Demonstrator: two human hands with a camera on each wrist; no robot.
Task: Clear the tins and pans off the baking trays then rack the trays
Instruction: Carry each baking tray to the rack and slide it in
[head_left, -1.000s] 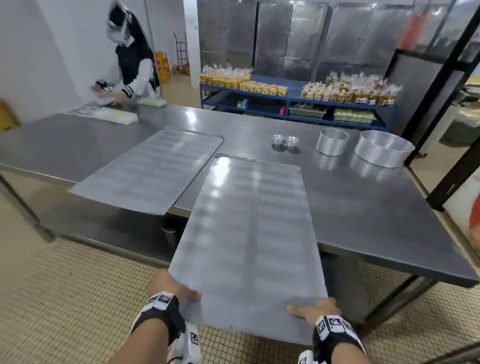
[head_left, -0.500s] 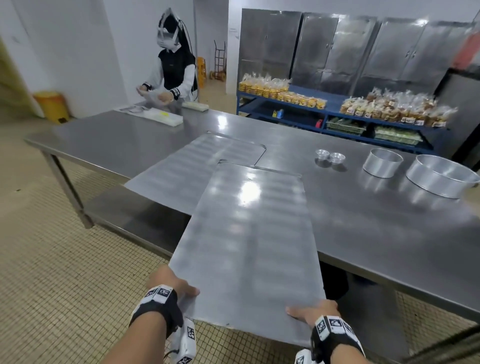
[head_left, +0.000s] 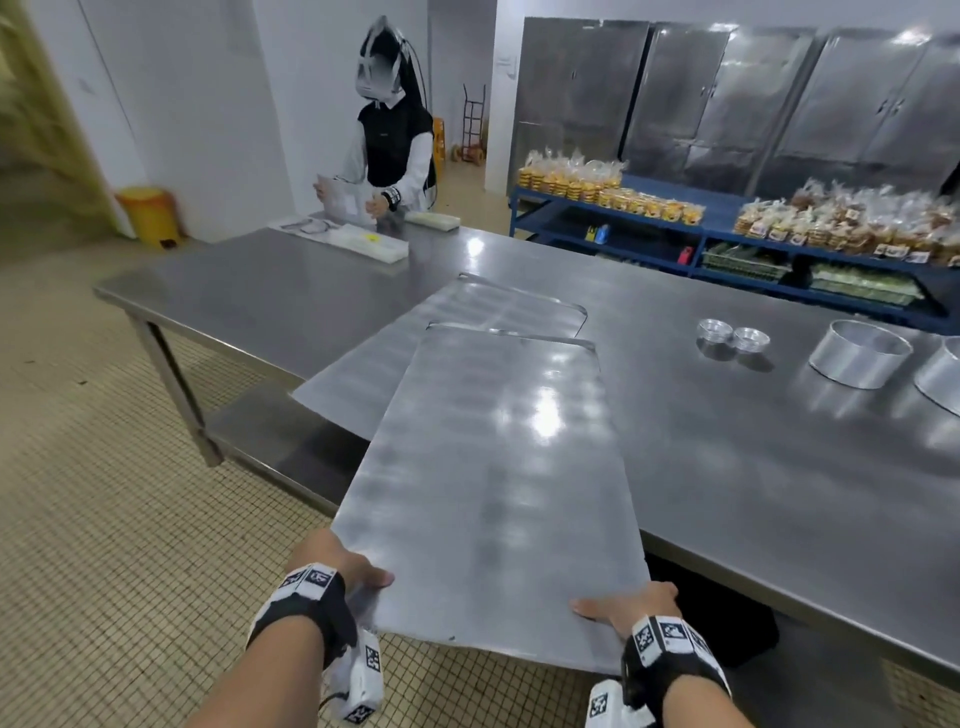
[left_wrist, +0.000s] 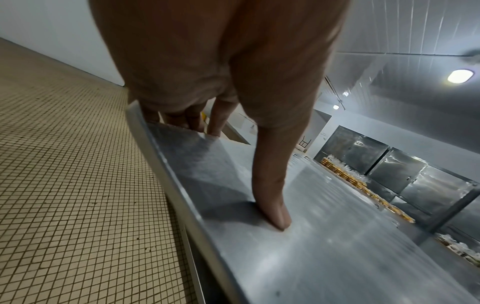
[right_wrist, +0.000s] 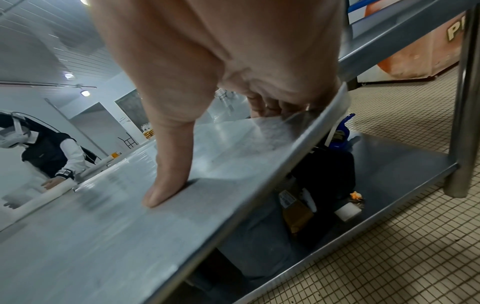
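Head view: both hands hold one baking tray by its near short edge, off the table's near edge.
Left hand and right hand each pinch it, thumb on top, fingers beneath. Second tray overhangs the table; two small tins and round pans stand toward its far right.

Both arms reach forward and down, each with a black wrist strap covered in black-and-white marker tags. The left hand has its thumb lying flat on top of the tray, with the other fingers curled underneath the near-left corner. The right hand mirrors it at the near-right corner: thumb pressed on top, fingers tucked under the edge. So a pinch grip on both sides, wrists roughly level.
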